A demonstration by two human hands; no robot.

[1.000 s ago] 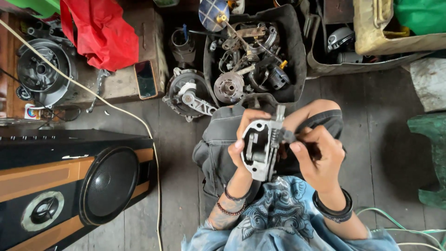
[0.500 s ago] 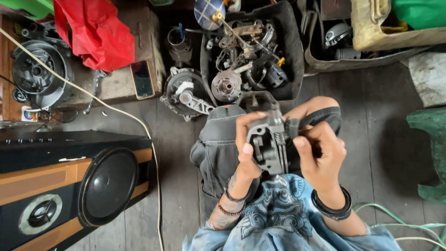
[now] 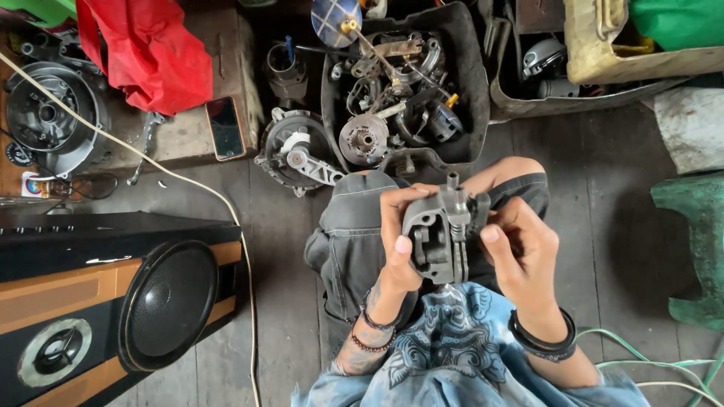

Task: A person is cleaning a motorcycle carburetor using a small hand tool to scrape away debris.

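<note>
head view, looking straight down at your lap as you sit on a dark wooden floor (image 3: 286, 249). both your hands hold a grey metal engine part (image 3: 441, 234) just above your knees. your left hand (image 3: 400, 241) wraps its left side, thumb pressed on the front face, fingers curled behind. your right hand (image 3: 520, 249) grips its right edge, thumb against the side near a stack of thin plates. a short stud sticks up from the top of the part.

just beyond your knees sits a black tub (image 3: 467, 75) packed with metal motor pieces. to its left, a round engine cover (image 3: 294, 151) lies on the floor. further left, a phone (image 3: 225, 128) rests on a low wooden board, beside a red cloth (image 3: 151, 53). a large black and wood-coloured speaker (image 3: 113, 301) fills the lower left. a green plastic stool (image 3: 694, 241) stands at the right edge.
</note>
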